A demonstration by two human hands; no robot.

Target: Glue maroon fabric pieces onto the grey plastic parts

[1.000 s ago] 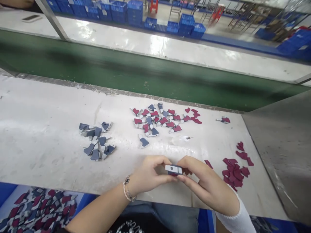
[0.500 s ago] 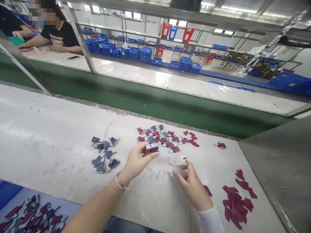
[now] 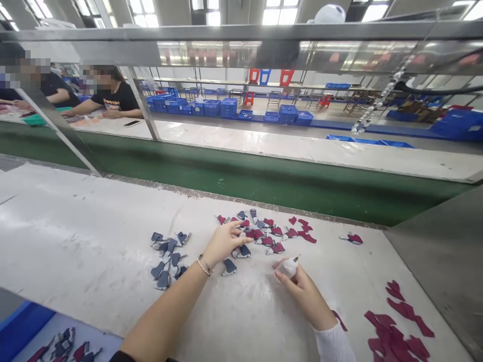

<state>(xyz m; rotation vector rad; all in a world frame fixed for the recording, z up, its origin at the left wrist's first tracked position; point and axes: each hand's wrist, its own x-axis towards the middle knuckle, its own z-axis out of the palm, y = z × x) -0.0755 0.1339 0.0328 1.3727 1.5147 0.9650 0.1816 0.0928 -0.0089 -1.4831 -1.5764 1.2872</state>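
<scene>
My left hand [image 3: 225, 242] reaches into the group of small maroon and navy pieces with whitish parts, thumb and fingers apart around the near pieces. Whether it touches one I cannot tell. A maroon-topped piece [image 3: 278, 248] lies at the group's near edge. Two navy pieces, one [image 3: 229, 267] nearer me, lie below that hand. In my right hand [image 3: 300, 286] is a small white squeeze bottle [image 3: 290, 266] with a thin dark tip pointing up and right. My fingers wrap round the bottle, just above the table.
Navy pieces [image 3: 163, 279] lie at left, loose maroon cutouts [image 3: 394, 342] at right, and a lone maroon piece [image 3: 354, 239] beyond them. A blue bin [image 3: 30, 322] with more pieces stands lower left. A green strip [image 3: 226, 176] runs behind the table. Co-workers sit at upper left.
My left hand has let go of the piece it held and moved into the group; navy pieces now show below it. My right hand has closed more fully round the bottle. The view has tilted up.
</scene>
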